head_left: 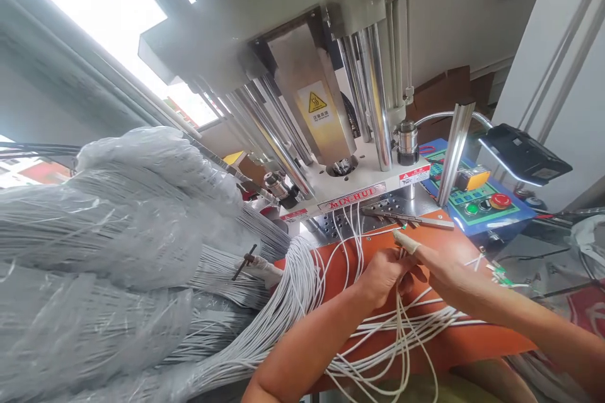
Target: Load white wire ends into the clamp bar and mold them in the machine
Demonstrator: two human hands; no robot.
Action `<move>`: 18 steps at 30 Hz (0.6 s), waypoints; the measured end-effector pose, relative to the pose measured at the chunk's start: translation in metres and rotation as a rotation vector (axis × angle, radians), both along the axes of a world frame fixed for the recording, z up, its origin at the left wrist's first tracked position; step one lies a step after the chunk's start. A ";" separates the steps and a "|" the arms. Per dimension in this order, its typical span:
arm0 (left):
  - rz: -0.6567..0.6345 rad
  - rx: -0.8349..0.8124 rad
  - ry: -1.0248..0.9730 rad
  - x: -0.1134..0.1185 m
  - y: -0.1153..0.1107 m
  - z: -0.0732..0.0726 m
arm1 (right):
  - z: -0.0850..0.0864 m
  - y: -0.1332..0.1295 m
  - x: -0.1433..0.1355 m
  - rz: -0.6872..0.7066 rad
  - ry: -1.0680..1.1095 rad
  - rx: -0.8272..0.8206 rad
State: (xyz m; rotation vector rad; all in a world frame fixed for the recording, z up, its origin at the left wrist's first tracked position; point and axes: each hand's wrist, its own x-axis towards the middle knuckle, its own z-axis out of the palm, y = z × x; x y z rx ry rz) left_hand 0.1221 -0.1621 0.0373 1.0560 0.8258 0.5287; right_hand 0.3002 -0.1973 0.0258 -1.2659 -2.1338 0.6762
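My left hand (384, 272) is closed around several thin white cables (401, 318), which hang in loops below it over the orange work table (466, 245). My right hand (418, 258) meets it from the right; a pale finger cover (405, 243) shows on one of its fingers. The right fingers are bent at the top of the same cables, with their tips partly hidden. Just beyond both hands, a metal mould bar (418, 220) lies at the table's far edge. More white cables run from under the press to the left of my hands.
The press (352, 195) stands ahead with its vertical steel rods. Large plastic-wrapped cable bundles (137, 227) fill the left, and a thick loose cable bundle (297, 271) spills onto the table. At right are a blue control box (491, 201), a lamp (527, 154) and small green-tipped pieces (501, 274).
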 end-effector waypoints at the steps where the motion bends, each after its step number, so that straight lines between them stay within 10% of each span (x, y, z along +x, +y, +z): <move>1: 0.032 0.000 0.013 -0.001 0.000 -0.002 | -0.002 0.002 -0.002 0.016 -0.014 0.004; 6: 0.202 0.129 0.121 -0.018 -0.001 -0.013 | -0.022 0.061 0.027 -0.240 -0.266 0.226; 10: 0.263 0.242 0.156 -0.030 -0.001 -0.018 | -0.040 0.104 0.049 -0.136 -0.641 0.098; 18: 0.271 0.538 0.292 -0.023 -0.015 -0.013 | -0.009 0.070 0.032 -0.150 -0.553 -0.195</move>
